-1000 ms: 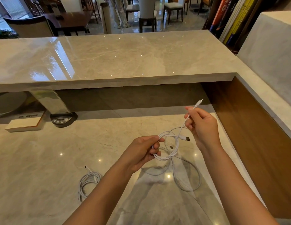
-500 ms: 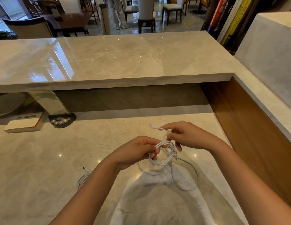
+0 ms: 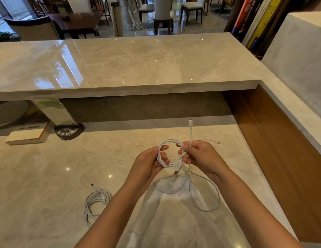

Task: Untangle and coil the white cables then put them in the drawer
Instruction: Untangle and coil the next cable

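Both arms reach forward over the marble desk (image 3: 48, 176). The left hand (image 3: 147, 167) and right hand (image 3: 201, 158) each pinch a side of the white cable loop (image 3: 171, 162). Another coiled cable (image 3: 95, 203) lies left of the loop.

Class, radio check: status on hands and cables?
Left hand and right hand both gripping the coil. Tail still loose on the counter. Second cable coiled, waiting. No drawer in view.

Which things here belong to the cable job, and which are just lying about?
Job:
- white cable being coiled, held by left hand and right hand
- coiled cable on the counter

Lying about:
- white box
- black button pad
- books

No drawer in view.
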Available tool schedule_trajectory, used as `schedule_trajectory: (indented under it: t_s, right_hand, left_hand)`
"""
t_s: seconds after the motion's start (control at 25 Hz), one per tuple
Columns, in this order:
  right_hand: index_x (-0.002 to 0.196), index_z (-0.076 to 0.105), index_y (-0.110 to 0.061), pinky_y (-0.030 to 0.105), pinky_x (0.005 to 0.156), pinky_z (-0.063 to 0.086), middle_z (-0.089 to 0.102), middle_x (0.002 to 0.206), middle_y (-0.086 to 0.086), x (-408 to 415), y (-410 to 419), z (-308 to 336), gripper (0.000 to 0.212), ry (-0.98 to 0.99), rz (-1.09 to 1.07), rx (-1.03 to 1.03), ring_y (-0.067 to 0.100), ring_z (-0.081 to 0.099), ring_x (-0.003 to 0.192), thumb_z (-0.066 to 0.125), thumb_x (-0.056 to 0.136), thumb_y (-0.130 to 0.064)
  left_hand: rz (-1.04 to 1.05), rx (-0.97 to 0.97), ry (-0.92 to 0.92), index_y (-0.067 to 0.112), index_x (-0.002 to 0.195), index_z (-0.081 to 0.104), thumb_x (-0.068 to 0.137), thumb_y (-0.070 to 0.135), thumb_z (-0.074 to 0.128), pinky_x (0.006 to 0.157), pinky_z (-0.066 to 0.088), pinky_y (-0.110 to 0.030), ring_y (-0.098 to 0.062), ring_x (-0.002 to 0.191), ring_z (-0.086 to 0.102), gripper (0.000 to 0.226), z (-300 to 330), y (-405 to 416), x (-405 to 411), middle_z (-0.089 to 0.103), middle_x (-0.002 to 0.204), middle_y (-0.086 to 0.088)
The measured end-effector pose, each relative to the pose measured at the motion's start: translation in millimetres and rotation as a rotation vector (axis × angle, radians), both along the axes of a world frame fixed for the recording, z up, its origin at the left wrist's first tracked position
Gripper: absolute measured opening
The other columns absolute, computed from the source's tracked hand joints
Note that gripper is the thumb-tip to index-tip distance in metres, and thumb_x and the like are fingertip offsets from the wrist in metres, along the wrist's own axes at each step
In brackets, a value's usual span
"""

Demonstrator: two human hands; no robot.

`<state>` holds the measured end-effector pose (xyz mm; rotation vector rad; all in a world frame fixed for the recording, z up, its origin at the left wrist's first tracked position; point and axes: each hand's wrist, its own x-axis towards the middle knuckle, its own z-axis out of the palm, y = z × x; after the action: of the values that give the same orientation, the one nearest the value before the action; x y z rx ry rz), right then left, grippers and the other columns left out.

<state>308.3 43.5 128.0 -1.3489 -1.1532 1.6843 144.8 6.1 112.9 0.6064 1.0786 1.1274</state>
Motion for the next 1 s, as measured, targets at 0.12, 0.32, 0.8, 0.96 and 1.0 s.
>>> schedule_trajectory:
  t_s: [0.12,0.32,0.8,0.96,1.0]
  right_hand:
    - [0.100,0.063,0.000,0.019,0.056,0.051,0.067,0.081,0.012,1.4,-1.2,0.9,0.024,0.240,-0.041,-0.132,0.011,0.062,0.055,0.040,0.096,-0.006]
    - [0.100,0.064,-0.009,0.014,0.049,0.051,0.070,0.083,0.009,1.0,-1.0,2.7,0.019,0.171,-0.275,-0.013,0.006,0.061,0.049,0.052,0.089,0.002]
    - [0.095,0.070,-0.008,0.015,0.044,0.044,0.068,0.067,0.000,7.7,9.9,1.9,0.023,-0.781,0.409,0.203,0.002,0.054,0.036,0.055,0.083,0.004]
    - [0.085,0.073,-0.016,0.016,0.048,0.042,0.065,0.058,0.001,6.4,7.6,3.8,0.030,-0.632,0.331,0.287,0.001,0.052,0.042,0.051,0.083,0.004]
    - [0.087,0.072,-0.020,0.018,0.051,0.044,0.064,0.059,0.001,5.1,6.2,4.0,0.031,-0.585,0.302,0.308,0.002,0.053,0.046,0.050,0.084,0.003]
  left_hand:
    - [0.062,0.020,-0.084,0.004,0.102,0.062,0.099,0.013,0.035,0.075,0.044,-0.028,-0.008,0.053,0.048,0.028,-3.2,0.6,0.6,0.049,0.059,0.000]
    - [0.144,-0.002,-0.136,0.006,0.096,0.062,0.098,0.014,0.037,0.069,0.048,-0.024,-0.006,0.050,0.043,0.026,-3.5,2.0,-1.5,0.044,0.057,0.002]
    - [-0.004,0.077,0.108,0.004,0.090,0.064,0.098,0.012,0.037,0.065,0.053,-0.022,-0.008,0.051,0.042,0.029,-4.0,-1.2,-2.0,0.044,0.056,0.002]
    - [-0.032,0.049,0.081,0.002,0.087,0.062,0.098,0.012,0.038,0.062,0.053,-0.022,-0.008,0.051,0.044,0.029,-6.7,-1.6,-3.1,0.044,0.057,0.001]
    - [-0.034,0.040,0.087,0.000,0.086,0.060,0.098,0.012,0.038,0.062,0.053,-0.022,-0.008,0.052,0.046,0.028,-7.5,-2.4,-2.6,0.044,0.057,0.000]
